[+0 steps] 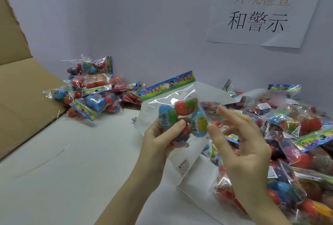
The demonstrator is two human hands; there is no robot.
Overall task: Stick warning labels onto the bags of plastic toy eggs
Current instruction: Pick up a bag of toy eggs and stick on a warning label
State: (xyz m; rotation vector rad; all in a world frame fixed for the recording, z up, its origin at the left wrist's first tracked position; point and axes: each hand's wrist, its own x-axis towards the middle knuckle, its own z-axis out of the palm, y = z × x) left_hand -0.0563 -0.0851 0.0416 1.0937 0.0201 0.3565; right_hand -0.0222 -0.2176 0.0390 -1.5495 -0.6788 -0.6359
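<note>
Up above the white tabletop [81, 161], the left hand [158, 145] grips a clear plastic bag of blue, red and green toy eggs [173, 116], thumb pressed over the eggs. Its colourful printed header card [167, 85] points up, and a small white warning label [183, 167] sits on its lower part. Beside it, the right hand [243, 145] hovers with fingers spread, holding nothing.
</note>
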